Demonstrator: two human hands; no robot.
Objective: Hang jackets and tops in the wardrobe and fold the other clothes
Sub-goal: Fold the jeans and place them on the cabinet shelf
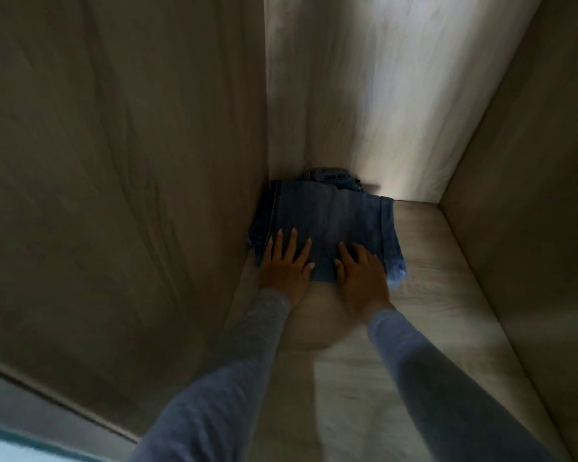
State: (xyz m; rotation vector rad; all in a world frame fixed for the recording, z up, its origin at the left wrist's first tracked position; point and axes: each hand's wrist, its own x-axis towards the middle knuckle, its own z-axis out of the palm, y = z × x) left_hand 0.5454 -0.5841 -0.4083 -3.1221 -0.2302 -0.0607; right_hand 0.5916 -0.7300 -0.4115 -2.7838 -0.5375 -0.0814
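Folded blue jeans (327, 221) lie on the wardrobe shelf (431, 295), pushed into its back left corner. My left hand (286, 265) rests flat on the near left edge of the jeans, fingers spread. My right hand (362, 275) lies flat on the near right part of the jeans, fingers together and pointing inward. Neither hand grips the fabric. Both arms wear grey-blue sleeves.
The wardrobe's left wall (131, 195) stands right beside the jeans. The back panel (364, 95) is lit by a pale streak. The right wall (531, 195) bounds the shelf. The shelf is bare wood to the right of and in front of the jeans.
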